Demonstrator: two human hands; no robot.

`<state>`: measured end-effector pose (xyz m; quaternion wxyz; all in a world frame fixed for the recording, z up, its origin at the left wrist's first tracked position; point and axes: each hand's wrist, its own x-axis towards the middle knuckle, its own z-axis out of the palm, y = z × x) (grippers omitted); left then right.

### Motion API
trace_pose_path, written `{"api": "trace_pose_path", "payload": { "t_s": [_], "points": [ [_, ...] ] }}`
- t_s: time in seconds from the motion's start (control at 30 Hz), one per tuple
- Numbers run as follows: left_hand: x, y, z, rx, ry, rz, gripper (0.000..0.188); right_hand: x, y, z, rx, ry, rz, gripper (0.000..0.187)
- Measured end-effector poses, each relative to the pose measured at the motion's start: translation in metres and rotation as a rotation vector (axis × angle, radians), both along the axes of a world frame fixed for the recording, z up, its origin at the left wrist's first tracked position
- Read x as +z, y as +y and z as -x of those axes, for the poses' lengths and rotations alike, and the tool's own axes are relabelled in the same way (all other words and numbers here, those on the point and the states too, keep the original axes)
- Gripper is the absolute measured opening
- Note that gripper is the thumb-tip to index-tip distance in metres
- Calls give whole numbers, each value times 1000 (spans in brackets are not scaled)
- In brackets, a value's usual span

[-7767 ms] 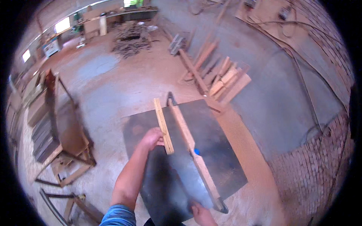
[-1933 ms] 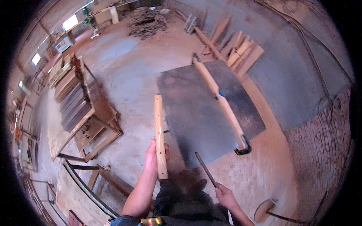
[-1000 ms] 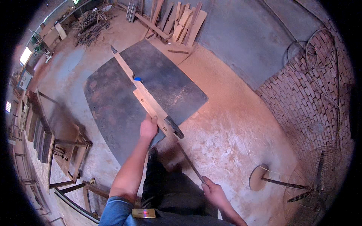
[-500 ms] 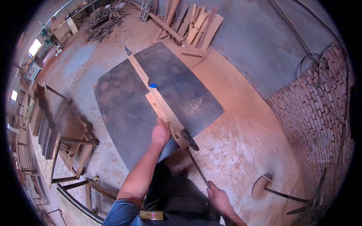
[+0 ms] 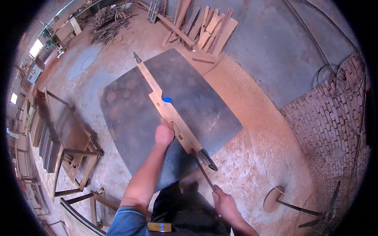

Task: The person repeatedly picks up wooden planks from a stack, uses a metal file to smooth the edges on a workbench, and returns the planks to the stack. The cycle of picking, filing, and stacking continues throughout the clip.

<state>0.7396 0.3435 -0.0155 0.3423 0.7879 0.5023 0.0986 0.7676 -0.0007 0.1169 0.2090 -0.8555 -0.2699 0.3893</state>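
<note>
Left hand (image 5: 164,135): grip closed on the near portion of a long, pale wooden board (image 5: 170,113), fingers wrapped over its left edge. The board lies lengthwise along a large dark metal-faced worktop (image 5: 130,118), running from near the person toward the far-left corner, where a dark metal fitting (image 5: 136,58) stands at its far end. A small blue round object (image 5: 167,100) sits just beside the board's right edge, at a step in the board's outline.

Right hand (image 5: 223,200): grip clamped on the near end of a thin dark metal rod (image 5: 204,175). The rod runs up from the hand to a dark curved metal clamp head (image 5: 207,159) at the near end of the board, at the near edge of the worktop. Whether rod and clamp head are one piece cannot be told.

Surroundings: the floor (image 5: 252,118) right of the worktop is covered in reddish sawdust. A stack of cut timber planks (image 5: 204,29) lies beyond the far corner, with a heap of scrap sticks (image 5: 108,21) further left. Wooden frames (image 5: 67,137) stand well apart to the left. A brick wall (image 5: 330,126) rises on the right, and a round wooden disc (image 5: 272,198) on a rod lies on the floor near the right hand.
</note>
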Motion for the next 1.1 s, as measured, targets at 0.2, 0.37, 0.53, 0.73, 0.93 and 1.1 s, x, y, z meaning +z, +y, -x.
{"api": "trace_pose_path", "payload": {
  "t_s": [0.2, 0.37, 0.53, 0.73, 0.93, 1.1],
  "points": [
    [-1, 50, -6, 31, 46, 0, 47, -4, 48, -4, 32, -35, -17, 37],
    [-2, 94, -11, 79, 17, 58, 41, -12, 87, -7, 29, -44, -16, 37],
    [13, 126, -20, 66, 44, 18, 35, -16, 126, -10, 27, -76, -23, 37],
    [31, 163, -29, 111, 69, 121, 32, -26, 167, -10, 43, -124, -15, 37],
    [-14, 240, -20, 112, 174, -53, 38, -32, 222, -3, 103, -215, -68, 36],
    [33, 252, -35, 202, 137, 154, 53, -49, 279, -13, 162, -228, -148, 35]
  ]
}}
